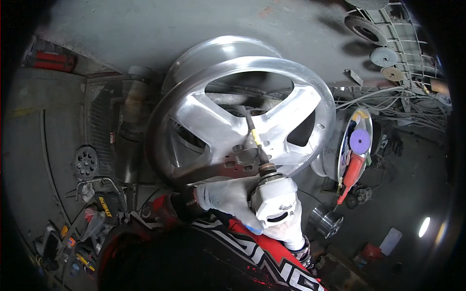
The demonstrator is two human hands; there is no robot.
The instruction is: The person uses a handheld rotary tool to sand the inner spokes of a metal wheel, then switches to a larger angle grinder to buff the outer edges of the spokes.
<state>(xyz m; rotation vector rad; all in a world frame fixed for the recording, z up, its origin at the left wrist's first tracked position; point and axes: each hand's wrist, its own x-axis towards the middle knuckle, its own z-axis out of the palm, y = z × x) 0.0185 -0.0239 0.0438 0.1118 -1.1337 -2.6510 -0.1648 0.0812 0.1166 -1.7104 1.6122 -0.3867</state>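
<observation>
A large silver alloy wheel (194,114) stands in front of me, its spoked face towards me. My left hand (230,202), in a grey-white glove, is closed on the left side of a white power tool (275,200). My right hand (291,232), also gloved, wraps round the tool's right and lower side; its fingers are partly hidden. From the tool a dark shaft with a yellow band (255,137) reaches up over the wheel's hub. Its tip lies near the spokes; whether it touches the metal is unclear.
At the right, a second wheel (331,165) holds a purple disc (359,141) and a red tool (353,173). Abrasive wheels (383,56) hang on a wire rack at the upper right. Tools and a DEWALT item (104,207) lie at the lower left.
</observation>
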